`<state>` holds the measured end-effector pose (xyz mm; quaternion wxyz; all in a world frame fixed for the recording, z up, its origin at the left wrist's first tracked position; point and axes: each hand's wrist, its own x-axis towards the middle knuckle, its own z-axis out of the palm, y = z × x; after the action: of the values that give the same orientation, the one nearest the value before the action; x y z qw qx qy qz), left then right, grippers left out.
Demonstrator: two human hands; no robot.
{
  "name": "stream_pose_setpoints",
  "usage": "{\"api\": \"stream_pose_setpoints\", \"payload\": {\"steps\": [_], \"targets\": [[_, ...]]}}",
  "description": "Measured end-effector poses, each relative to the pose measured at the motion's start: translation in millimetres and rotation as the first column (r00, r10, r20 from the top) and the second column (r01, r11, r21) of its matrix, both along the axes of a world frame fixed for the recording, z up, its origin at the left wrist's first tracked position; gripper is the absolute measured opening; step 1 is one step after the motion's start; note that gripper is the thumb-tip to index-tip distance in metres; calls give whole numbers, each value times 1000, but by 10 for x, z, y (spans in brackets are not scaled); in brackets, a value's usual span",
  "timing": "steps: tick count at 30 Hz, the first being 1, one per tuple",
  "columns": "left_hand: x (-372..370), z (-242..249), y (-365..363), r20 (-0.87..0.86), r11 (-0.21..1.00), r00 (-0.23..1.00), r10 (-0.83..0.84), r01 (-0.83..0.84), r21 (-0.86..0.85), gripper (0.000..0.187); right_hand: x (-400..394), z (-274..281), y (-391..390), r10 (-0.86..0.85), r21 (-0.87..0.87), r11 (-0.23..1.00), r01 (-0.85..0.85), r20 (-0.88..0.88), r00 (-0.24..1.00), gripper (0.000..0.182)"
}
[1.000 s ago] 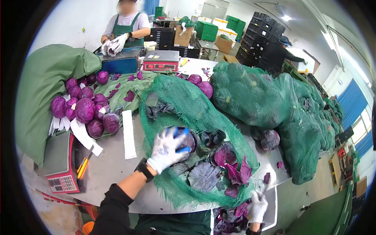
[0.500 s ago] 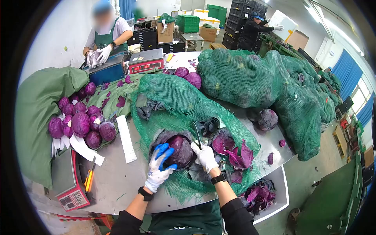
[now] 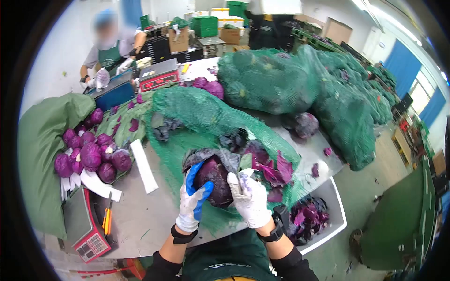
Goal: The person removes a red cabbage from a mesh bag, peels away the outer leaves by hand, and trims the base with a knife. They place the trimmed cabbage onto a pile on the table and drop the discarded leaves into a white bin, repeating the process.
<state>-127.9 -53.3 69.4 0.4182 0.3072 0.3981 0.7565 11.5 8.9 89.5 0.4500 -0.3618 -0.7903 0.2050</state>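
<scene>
A red cabbage point(image 3: 213, 182) with dark purple, shiny skin is held between my two gloved hands, above a green mesh bag point(image 3: 176, 175). My left hand point(image 3: 193, 199), in a white glove with blue on it, wraps round its left side. Against the right side, my right hand point(image 3: 252, 199) in a stained white glove grips with curled fingers; no knife shows in it. Behind the cabbage, a greyish outer leaf point(image 3: 201, 157) spreads out. Loose purple leaves point(image 3: 279, 171) lie on the mesh to the right.
Peeled cabbages point(image 3: 91, 157) are heaped at left, near a scale point(image 3: 89, 243) and an orange-handled knife point(image 3: 107, 222). A white bin point(image 3: 335, 222) of leaves stands below the table at right. Full mesh bags point(image 3: 267, 84) line the back. A co-worker point(image 3: 110, 58) handles something white at far left.
My right hand has turned, and the knife seen in it before no longer shows. My left hand stays on the cabbage. The view has shifted; the person at the back has come closer with a white box.
</scene>
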Motion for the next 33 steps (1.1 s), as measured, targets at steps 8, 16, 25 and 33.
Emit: {"api": "stream_pose_setpoints", "payload": {"steps": [8, 16, 25, 33], "targets": [[874, -401, 725, -141, 943, 932, -333, 333, -28, 63, 862, -409, 265, -372, 137, 920, 367, 11, 928, 28], [1350, -552, 1038, -979, 962, 35, -200, 196, -189, 64, 1424, -685, 326, -532, -287, 809, 514, 17, 847, 32], [943, -854, 1005, -919, 972, 351, -181, 207, -112, 62, 2835, -2385, 640, -860, -863, 411, 293, -260, 439, 22], [1007, -792, 1003, -934, 974, 302, -193, 170, -147, 64, 2279, -1202, -5, -462, -669, 704, 241, -173, 870, 44]]}}
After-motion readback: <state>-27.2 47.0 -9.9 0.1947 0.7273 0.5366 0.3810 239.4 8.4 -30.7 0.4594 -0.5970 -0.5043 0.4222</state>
